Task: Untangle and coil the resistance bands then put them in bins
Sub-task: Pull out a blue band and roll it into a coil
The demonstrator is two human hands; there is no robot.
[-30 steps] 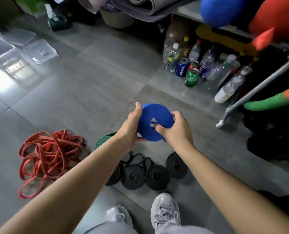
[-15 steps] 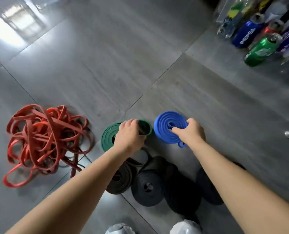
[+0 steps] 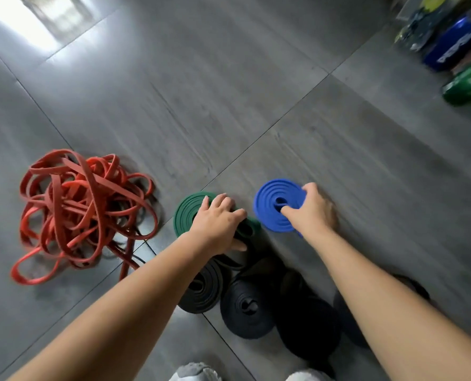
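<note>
1. Far left on the grey floor (image 3: 228, 92): red bands (image 3: 83, 213) in a loose, knotted heap, well apart from both hands. Probably left until last, as the only lot not yet untangled.
2. Just right of the heap: green coil (image 3: 186, 215), wound flat and lying on the floor. Clasped from above by the left hand (image 3: 217, 226), palm down, with fingers curled over the far edge and thumb tucked against the near edge. Held this way most likely to stop the winding from springing open, or to lift it in one piece.
3. Next right, just beside the green one: blue coil (image 3: 275, 204), on the floor or barely above it; cannot tell which. Pinched by the right hand (image 3: 311, 213), thumb pushed into the centre hole and fingers wrapped over the right rim. A sensible hold for locking the turns together.
4. Nearer, beneath both forearms: black coils (image 3: 245, 309), several lying flat and crowded against each other, partly hidden. Seemingly parked together as finished work.
5. Far right corner: drink cans (image 3: 454, 48), blurred and no part of the job.
6. No bin in view, so no binning done yet. Main risk next: a slackened pinch and an unrolling coil.
</note>
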